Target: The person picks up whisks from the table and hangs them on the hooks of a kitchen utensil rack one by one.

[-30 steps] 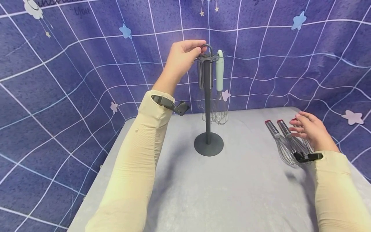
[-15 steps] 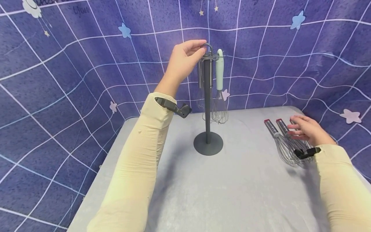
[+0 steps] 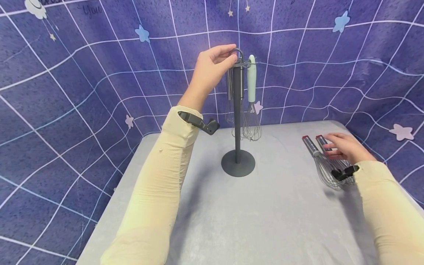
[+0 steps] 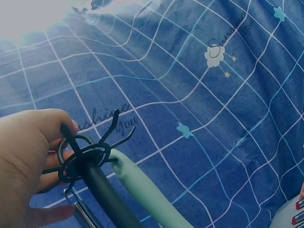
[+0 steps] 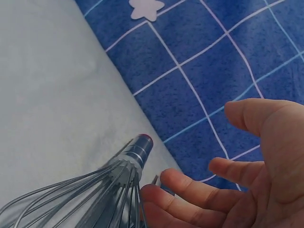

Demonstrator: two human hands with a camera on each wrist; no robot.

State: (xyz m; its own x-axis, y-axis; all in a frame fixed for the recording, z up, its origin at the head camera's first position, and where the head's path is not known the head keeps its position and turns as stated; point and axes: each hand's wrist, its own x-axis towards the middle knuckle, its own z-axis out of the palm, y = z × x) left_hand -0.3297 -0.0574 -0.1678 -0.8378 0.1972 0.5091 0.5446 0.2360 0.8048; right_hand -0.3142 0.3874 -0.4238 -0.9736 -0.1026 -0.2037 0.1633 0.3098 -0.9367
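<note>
A dark utensil stand [image 3: 237,117] with a round base and a hooked top stands on the table. My left hand [image 3: 210,70] holds the loop at its top, thumb and fingers around it. From the hooks hang a whisk with a mint-green handle [image 3: 251,81] and a metal-handled whisk [image 3: 229,86], partly behind the pole. At the right, my right hand [image 3: 347,148] hovers over several whisks with red-tipped metal handles, its fingers loosely bent and holding nothing. One whisk [image 3: 310,145] lies leftmost; another whisk [image 3: 320,140] is partly covered by the hand. In the right wrist view, fingertips are near a whisk [image 5: 130,161].
The grey cloth-covered table [image 3: 261,213] ends against a blue grid-patterned curtain [image 3: 298,77] at the back and sides. Bare hooks [image 4: 114,126] of the stand stick outward in the left wrist view.
My right hand has shifted left over the whisks and now covers the handle of the rightmost one. The left hand stays at the stand's top, its thumb slightly closer to the loop.
</note>
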